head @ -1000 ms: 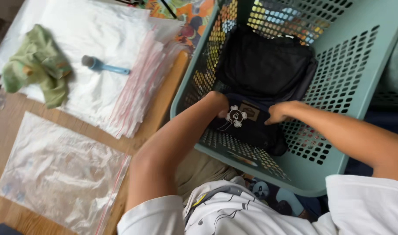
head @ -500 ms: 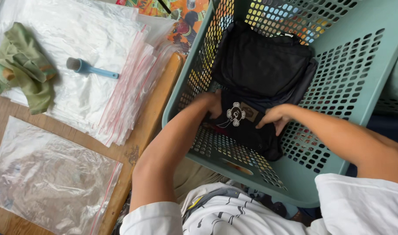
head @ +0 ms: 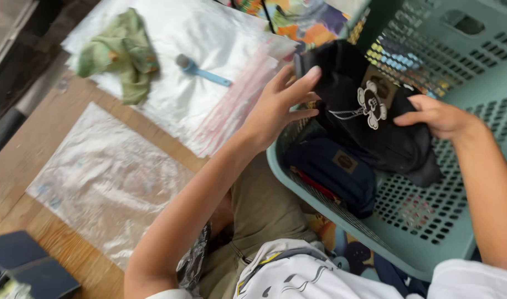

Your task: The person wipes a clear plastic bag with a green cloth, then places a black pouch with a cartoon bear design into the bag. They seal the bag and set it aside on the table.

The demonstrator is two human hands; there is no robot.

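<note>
Black garment (head: 369, 119) with a brown patch is now lifting above the teal basket (head: 430, 221), uncovering a navy one (head: 331, 171). Left hand (head: 278, 108) and right hand (head: 436, 116) are pinching its edges, fingers clamped.

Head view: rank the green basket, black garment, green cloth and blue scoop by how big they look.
1. green basket
2. black garment, held by both hands
3. green cloth
4. blue scoop
The garment is nearer the camera, so its lead over the cloth is unsure.

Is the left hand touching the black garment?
Touching. The head view shows the left hand gripping the edge of the black garment, fingertips pressed on the fabric.
</note>
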